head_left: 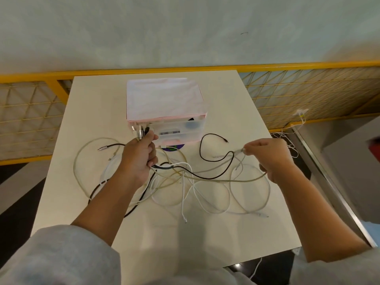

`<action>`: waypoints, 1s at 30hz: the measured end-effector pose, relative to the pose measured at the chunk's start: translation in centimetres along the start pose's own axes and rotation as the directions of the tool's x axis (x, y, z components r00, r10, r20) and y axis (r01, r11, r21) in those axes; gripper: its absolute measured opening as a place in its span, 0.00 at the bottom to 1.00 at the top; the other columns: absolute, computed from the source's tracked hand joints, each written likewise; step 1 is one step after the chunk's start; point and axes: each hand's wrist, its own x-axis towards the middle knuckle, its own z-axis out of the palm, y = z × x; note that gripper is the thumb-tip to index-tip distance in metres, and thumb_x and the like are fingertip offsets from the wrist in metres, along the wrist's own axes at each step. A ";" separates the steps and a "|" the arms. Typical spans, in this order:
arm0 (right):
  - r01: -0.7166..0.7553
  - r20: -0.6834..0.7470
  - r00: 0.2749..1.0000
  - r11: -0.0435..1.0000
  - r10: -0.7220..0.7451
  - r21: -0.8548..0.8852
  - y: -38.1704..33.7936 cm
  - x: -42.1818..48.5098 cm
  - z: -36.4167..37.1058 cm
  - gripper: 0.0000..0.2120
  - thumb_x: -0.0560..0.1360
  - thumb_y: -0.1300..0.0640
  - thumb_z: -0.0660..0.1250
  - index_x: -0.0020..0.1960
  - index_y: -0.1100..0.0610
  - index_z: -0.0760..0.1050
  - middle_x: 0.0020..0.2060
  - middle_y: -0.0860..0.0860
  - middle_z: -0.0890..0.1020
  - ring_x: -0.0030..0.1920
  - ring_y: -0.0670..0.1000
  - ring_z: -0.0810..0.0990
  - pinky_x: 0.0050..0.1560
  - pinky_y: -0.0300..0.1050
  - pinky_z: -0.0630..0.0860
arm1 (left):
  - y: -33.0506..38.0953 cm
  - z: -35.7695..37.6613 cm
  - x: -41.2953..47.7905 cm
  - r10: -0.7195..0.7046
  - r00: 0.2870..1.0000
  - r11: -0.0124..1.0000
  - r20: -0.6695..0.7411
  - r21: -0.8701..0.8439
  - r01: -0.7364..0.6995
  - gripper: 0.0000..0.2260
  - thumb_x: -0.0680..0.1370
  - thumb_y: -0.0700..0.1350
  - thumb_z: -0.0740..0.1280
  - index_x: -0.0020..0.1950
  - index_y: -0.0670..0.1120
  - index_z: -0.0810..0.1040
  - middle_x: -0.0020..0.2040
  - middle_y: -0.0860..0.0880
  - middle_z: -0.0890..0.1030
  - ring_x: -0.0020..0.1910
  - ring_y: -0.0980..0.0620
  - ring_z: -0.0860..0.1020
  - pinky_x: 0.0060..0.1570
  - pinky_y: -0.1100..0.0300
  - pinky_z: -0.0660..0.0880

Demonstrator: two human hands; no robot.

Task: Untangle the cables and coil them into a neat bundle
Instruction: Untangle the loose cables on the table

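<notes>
Grey sleeve (61,254) is nearest the lens. Left hand (139,159) is clenched round a bunch of cable ends, plugs standing above the fist. Right hand (271,159) pinches the plug end of one pale cable (239,150). Loose cables (185,182) lie looped on the counter (185,233) between and below both hands.

Step, as judged: gathering ends; untangling not finished.

Next move probably calls for passing that plug to the left hand's bunch, then drawing loops free.

Soft, even indoor light fills the scene, with a warmer glow on the wall (185,27) at upper right and only faint, blurred shadows on the near end of the pale table (98,103), while the wide lens bows the yellow railing (308,63) and the grey sleeves (51,258) at the bottom look soft.
</notes>
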 end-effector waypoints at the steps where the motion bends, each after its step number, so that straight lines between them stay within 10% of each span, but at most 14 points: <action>1: 0.015 0.035 0.999 0.999 -0.016 0.029 -0.2 -0.1 0.1 0.03 0.72 0.64 0.75 0.44 0.57 0.86 0.34 0.54 0.83 0.24 0.47 0.65 0.25 0.41 0.64 | -0.1 0.4 -0.2 -0.003 1.000 1.000 0.013 0.023 0.002 0.09 0.83 0.47 0.64 0.47 0.43 0.77 0.27 0.52 0.62 0.23 0.56 0.59 0.21 0.64 0.58; 11: 0.180 0.275 0.936 0.971 -0.218 0.156 -3.3 -2.4 2.6 0.06 0.71 0.65 0.76 0.45 0.56 0.87 0.28 0.47 0.81 0.22 0.44 0.63 0.22 0.37 0.59 | -2.8 6.1 -4.1 -0.006 0.932 0.754 0.361 0.614 -0.233 0.17 0.69 0.50 0.79 0.45 0.40 0.78 0.36 0.50 0.77 0.35 0.53 0.74 0.40 0.59 0.71; 20: 0.234 0.232 0.941 0.969 -0.246 0.080 -2.7 -2.4 2.6 0.03 0.72 0.63 0.76 0.44 0.56 0.86 0.35 0.51 0.85 0.20 0.39 0.71 0.21 0.28 0.63 | -2.8 6.0 -3.7 0.030 0.955 0.797 0.296 0.569 -0.202 0.08 0.77 0.49 0.73 0.43 0.45 0.81 0.36 0.52 0.85 0.24 0.65 0.72 0.36 0.60 0.67; 30: 0.124 0.195 0.970 0.986 -0.145 0.116 -1.8 -1.4 1.4 0.07 0.74 0.64 0.71 0.43 0.54 0.86 0.39 0.52 0.87 0.24 0.45 0.64 0.26 0.40 0.60 | -2.3 4.7 -1.7 -0.021 0.995 0.870 0.095 0.491 -0.029 0.09 0.76 0.50 0.74 0.45 0.46 0.78 0.30 0.52 0.77 0.27 0.55 0.67 0.32 0.58 0.64</action>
